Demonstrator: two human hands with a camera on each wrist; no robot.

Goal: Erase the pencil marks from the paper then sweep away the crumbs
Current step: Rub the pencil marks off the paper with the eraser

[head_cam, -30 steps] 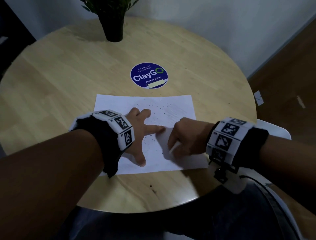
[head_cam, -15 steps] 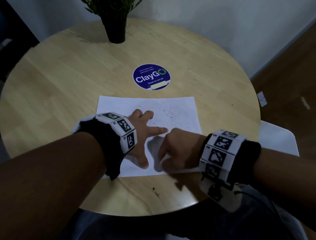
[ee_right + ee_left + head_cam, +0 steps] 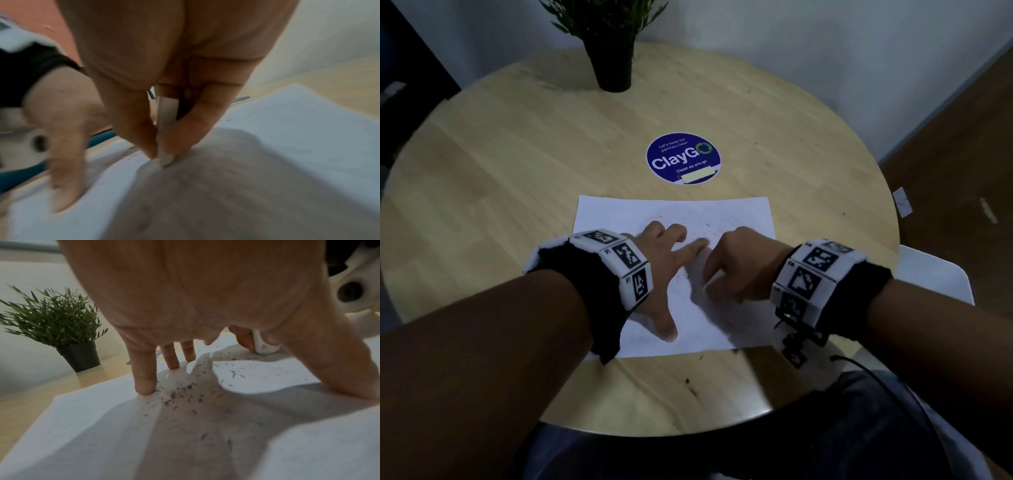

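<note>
A white sheet of paper (image 3: 619, 216) lies on the round wooden table (image 3: 482, 178), speckled with dark eraser crumbs (image 3: 702, 219). My left hand (image 3: 671, 263) presses flat on the sheet with its fingers (image 3: 144, 379) spread; crumbs (image 3: 180, 392) lie under the palm. My right hand (image 3: 736, 267) pinches a white eraser (image 3: 166, 155) between thumb and fingers, its tip down on the paper (image 3: 308, 129) just right of the left hand. The eraser (image 3: 265, 345) also shows past my left thumb.
A blue round ClayGo sticker (image 3: 683, 158) sits beyond the paper. A potted plant (image 3: 613, 58) stands at the table's far edge. A few crumbs (image 3: 687, 380) lie on bare wood near the front edge. A white chair seat (image 3: 935, 274) is at the right.
My right hand with the eraser slid left and towards me half a second ago, then back away from me. The left hand has stayed pressed on the sheet.
</note>
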